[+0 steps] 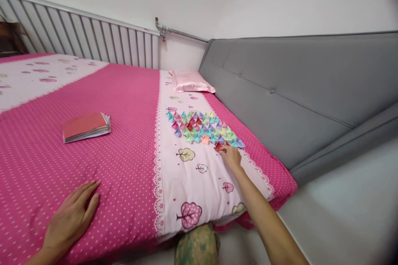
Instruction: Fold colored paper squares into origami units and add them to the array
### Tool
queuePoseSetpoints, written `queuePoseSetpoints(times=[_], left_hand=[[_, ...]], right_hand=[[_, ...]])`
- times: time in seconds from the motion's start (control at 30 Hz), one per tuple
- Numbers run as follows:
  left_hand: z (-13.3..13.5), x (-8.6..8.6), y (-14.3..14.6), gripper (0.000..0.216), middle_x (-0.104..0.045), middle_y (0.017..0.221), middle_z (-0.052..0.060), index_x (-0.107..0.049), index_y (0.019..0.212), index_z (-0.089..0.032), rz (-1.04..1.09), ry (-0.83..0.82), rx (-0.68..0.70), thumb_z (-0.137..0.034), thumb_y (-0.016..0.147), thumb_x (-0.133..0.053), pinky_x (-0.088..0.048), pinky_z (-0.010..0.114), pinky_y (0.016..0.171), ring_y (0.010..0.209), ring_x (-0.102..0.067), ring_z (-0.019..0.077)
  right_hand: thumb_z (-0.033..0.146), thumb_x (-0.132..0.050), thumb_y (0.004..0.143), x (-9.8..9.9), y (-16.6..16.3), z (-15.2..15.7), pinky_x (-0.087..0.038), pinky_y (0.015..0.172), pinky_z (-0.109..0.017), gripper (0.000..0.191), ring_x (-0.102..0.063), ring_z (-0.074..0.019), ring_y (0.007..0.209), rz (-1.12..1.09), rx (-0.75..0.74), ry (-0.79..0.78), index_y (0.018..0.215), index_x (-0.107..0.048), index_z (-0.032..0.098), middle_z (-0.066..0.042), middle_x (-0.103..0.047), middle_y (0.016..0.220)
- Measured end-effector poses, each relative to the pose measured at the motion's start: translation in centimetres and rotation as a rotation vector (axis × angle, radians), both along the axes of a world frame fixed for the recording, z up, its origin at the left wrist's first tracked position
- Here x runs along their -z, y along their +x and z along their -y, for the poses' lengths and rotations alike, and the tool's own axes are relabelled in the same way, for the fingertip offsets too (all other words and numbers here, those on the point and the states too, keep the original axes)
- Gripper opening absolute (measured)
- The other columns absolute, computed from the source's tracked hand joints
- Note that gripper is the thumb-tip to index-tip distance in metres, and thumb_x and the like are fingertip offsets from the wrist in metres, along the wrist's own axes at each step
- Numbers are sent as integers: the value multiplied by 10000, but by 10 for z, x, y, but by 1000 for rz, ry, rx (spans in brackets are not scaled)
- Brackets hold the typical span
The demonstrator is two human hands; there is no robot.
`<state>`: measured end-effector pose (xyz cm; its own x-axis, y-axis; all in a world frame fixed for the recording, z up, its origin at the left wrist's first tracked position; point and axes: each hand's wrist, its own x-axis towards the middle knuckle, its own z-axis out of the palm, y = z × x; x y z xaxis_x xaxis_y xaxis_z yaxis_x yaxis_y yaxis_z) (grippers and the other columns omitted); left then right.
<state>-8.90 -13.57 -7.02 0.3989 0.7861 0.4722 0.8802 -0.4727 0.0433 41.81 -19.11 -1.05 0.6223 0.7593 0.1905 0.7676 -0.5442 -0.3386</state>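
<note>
Many small folded paper pieces (202,127) in several colours lie in rows on the pale strip of a pink bedspread (124,99). My right hand (230,156) reaches to the near right end of the rows, its fingertips pinched on a red folded paper piece (219,146). My left hand (73,215) rests flat on the dotted pink cover near the bed's front edge, fingers spread, holding nothing. A stack of coloured paper sheets (86,126) with a red sheet on top lies further back, between my two hands.
A pink satin pillow (191,81) lies at the head end. A grey padded headboard (295,91) runs along the right side. White slatted rails (81,35) line the far wall. My knee in camouflage cloth (197,246) presses against the bed edge.
</note>
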Motion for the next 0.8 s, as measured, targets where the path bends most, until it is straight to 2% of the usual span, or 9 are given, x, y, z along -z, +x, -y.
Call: queuePoseSetpoints(times=[0.1,0.27,0.37,0.47,0.53,0.63,0.7,0.8], left_hand=[[2,-1,1,540,-609,1097,150,-561,1072,-102,18,-1,-3,-441,823,-224,-342,399,1012,1060,-540,264],[4,-5,5,496,-605,1100,128,-537,1070,-152,44,-6,-3,-447,814,-232,-340,404,1017,1062,-536,258],[5,-6,5,475,-606,1099,104,-527,1082,-178,57,-15,-8,-445,814,-241,-349,408,1010,1057,-537,251],[5,-6,4,479,-601,1114,106,-534,1098,-162,65,-29,-2,-437,819,-259,-342,406,1012,1072,-528,249],[5,-5,4,502,-592,1127,136,-545,1106,-112,66,-36,10,-432,823,-281,-334,404,1012,1082,-521,259],[7,-4,5,499,-591,1126,158,-557,1102,-71,84,-28,17,-407,836,-303,-337,397,1004,1088,-516,265],[11,-5,7,459,-596,1126,149,-565,1093,-90,105,-24,9,-379,850,-306,-346,388,999,1091,-518,250],[18,-8,9,417,-608,1115,128,-576,1082,-119,156,-6,-3,-359,857,-318,-373,380,980,1083,-527,232]], right_hand=[[256,-592,717,-4,-2,-1,-424,634,-269,191,-621,-205,795,10,11,-2,875,-692,294,-13,-699,842],[334,-616,691,-15,-14,18,-416,636,-280,454,-606,-222,813,27,50,48,1139,-563,283,-25,-676,888],[322,-521,761,-15,-26,44,-404,658,-271,405,-597,-195,761,43,42,203,1160,-537,253,-11,-657,803],[334,-490,774,-4,-42,73,-408,669,-277,355,-588,-190,711,-1,52,214,1101,-571,223,-7,-636,752],[354,-484,776,8,-55,87,-417,716,-288,350,-583,-201,766,-23,0,167,1065,-590,188,-42,-639,845],[392,-468,782,27,-81,97,-351,902,-337,435,-508,-255,1016,43,-89,97,1097,-574,112,-126,-597,1070],[444,-439,789,37,-102,95,-298,955,-394,532,-417,-293,1140,51,-53,33,1197,-507,109,-157,-511,1216],[538,-384,783,48,-130,84,-197,980,-526,636,-270,-346,1256,-41,38,-124,1306,-390,177,-154,-349,1377]])
